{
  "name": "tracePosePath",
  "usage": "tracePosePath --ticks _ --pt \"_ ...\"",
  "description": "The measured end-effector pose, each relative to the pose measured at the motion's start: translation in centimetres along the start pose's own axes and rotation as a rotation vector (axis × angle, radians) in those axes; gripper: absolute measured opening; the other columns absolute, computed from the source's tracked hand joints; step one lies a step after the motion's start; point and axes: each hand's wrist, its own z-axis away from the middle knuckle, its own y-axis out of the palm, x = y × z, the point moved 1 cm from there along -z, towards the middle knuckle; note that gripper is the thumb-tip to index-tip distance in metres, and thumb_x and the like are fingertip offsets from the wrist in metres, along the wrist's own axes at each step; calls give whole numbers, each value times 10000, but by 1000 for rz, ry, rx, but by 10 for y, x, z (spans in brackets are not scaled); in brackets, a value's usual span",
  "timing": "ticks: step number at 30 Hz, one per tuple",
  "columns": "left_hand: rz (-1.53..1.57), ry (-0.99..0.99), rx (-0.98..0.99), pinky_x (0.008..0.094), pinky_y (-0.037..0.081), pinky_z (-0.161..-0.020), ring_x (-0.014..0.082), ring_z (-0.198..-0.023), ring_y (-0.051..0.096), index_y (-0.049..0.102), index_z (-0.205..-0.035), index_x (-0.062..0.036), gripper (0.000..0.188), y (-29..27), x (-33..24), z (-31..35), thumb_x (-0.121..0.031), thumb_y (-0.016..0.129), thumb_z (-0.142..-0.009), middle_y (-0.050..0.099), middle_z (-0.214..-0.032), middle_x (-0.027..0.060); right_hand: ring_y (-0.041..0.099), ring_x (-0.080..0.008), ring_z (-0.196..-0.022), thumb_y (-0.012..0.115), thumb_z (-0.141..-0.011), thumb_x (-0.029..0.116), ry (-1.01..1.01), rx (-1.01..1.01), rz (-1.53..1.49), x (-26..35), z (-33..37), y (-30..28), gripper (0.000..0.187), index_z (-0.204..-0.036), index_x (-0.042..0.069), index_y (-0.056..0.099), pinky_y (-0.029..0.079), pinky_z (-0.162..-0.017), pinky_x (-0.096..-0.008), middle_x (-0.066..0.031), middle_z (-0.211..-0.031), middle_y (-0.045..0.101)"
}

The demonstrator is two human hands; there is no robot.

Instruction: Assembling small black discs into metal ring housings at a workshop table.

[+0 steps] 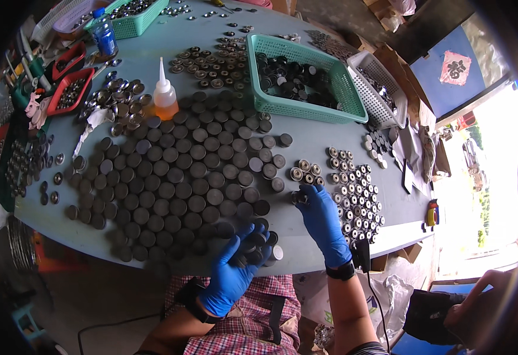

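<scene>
My left hand (232,281), in a blue glove, is cupped near the table's front edge. Several dark round discs (253,248) lie in its palm and fingers. My right hand (323,220), gloved in blue too, pinches a small round metal part (298,198) above the table, just below a small group of silver-rimmed round parts (306,170). To its right stand rows of small round pieces with pale ring tops (354,204). A wide field of dark round discs (176,171) covers the table's middle and left.
A green basket (306,112) of dark discs and a white basket (394,115) stand at the back right. Behind the disc field is a nozzle bottle of orange liquid (165,100). Red trays (72,92) line the left. A person's arm (478,293) shows at lower right.
</scene>
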Motion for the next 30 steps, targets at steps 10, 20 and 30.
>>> tracePosePath --ticks 10,20,30 --pt "72 -28 25 456 372 -1138 294 -1348 450 497 -1376 -31 420 1 -5 -3 -268 457 -1032 502 -1423 139 628 -349 -834 697 -809 103 -23 153 19 -5 -18 0 259 -1055 38 650 509 -701 -430 -137 -918 627" --pt "136 -77 75 471 342 -1159 304 -1345 450 463 -1403 -13 440 7 5 -2 -241 459 -1027 482 -1433 143 640 -315 -869 715 -810 109 -87 -87 -137 22 6 39 318 -1121 68 660 517 -725 -398 -117 -965 638" --pt "188 -48 75 480 313 -1182 347 -1371 413 387 -1455 -20 474 12 0 5 -235 432 -1035 442 -1470 154 657 -260 -873 675 -842 8 -85 -209 -170 37 27 16 351 -1185 70 644 526 -752 -343 -122 -1135 638"
